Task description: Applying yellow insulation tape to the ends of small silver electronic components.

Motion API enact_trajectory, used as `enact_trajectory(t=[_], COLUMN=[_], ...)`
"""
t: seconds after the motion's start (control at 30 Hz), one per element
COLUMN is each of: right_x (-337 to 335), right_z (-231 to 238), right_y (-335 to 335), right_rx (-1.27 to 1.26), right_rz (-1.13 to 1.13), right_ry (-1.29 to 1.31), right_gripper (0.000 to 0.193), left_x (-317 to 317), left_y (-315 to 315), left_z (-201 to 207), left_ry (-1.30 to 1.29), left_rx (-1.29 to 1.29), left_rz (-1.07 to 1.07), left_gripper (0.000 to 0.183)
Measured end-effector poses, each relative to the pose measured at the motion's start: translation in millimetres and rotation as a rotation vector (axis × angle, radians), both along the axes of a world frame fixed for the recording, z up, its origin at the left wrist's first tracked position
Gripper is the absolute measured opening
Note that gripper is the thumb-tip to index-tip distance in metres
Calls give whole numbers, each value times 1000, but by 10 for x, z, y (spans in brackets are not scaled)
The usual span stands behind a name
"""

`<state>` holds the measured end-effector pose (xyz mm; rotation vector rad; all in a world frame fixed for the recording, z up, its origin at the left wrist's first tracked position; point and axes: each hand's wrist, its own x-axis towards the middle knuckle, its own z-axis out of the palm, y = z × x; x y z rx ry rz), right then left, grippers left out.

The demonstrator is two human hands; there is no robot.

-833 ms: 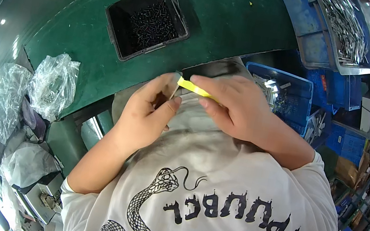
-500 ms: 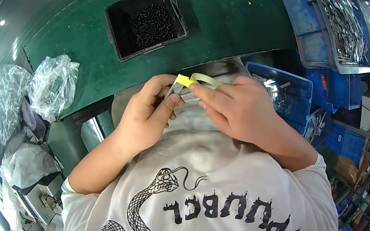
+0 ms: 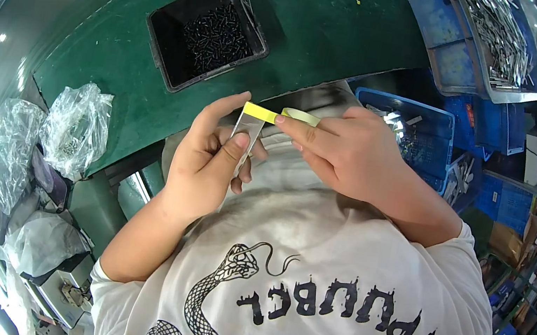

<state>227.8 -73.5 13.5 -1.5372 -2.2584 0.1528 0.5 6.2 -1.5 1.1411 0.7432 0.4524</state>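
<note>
Thumb and fingers of my left hand (image 3: 200,174) pinch a flat, narrow silvery piece (image 3: 245,137), held tilted with its top end up. Whether it is one strip or several together, I cannot tell. Across its top end runs a strip of bright yellow tape (image 3: 260,113), stretching right to a roll of tape (image 3: 301,115). My right hand (image 3: 359,154) is closed on that roll, its index fingertip pressed at the tape beside the piece. The left index finger points up past the piece's top corner.
On the green table (image 3: 327,28) sits a black bin (image 3: 161,43) of small dark cylindrical parts. Clear plastic bags (image 3: 77,125) lie at the left. Blue crates (image 3: 427,112) stand at right; an upper grey-blue bin (image 3: 473,67) holds thin metal strips.
My left hand has shifted slightly left and turned the silvery piece more upright, showing more of it. The yellow tape now spans further between the piece and the roll.
</note>
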Motion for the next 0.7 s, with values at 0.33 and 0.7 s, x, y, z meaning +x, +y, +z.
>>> enact_trajectory(t=[0.33, 0.7], right_x=[-16, -40], right_z=[2, 19], right_y=[-3, 15], right_rx=[-17, -2], right_rz=[7, 17], right_ry=[-59, -78], right_gripper=[45, 44], left_x=[56, -11], left_y=[4, -2], left_z=[63, -232], left_ry=[107, 156], left_rx=[0, 486], left_rz=[4, 59], left_gripper=[74, 42])
